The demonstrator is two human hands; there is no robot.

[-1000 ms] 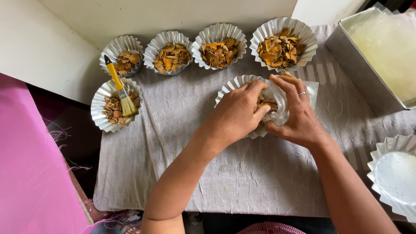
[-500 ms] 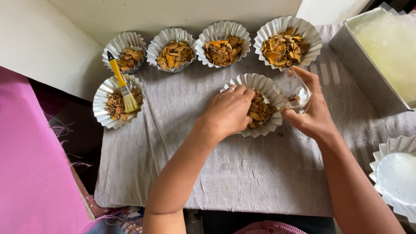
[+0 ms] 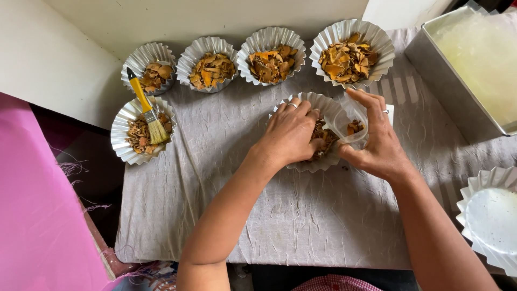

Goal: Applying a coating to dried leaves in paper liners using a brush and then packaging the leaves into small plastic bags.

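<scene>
fingers: left hand [image 3: 291, 134] fingers curled down into the foil cup [image 3: 318, 134], pressing the dried pieces; right hand [image 3: 377, 143] fingers clamped round a clear cup [image 3: 347, 123], tilted over the foil cup
pose: both forearms reach in from the bottom edge, meeting mid-counter [image 3: 301, 231]
foil cup: centre of the grey cloth, below the row of four filled cups
edges: metal tray [image 3: 458, 81] near right; brush [image 3: 148, 113] in a cup far left
room: bare cloth in front
</scene>
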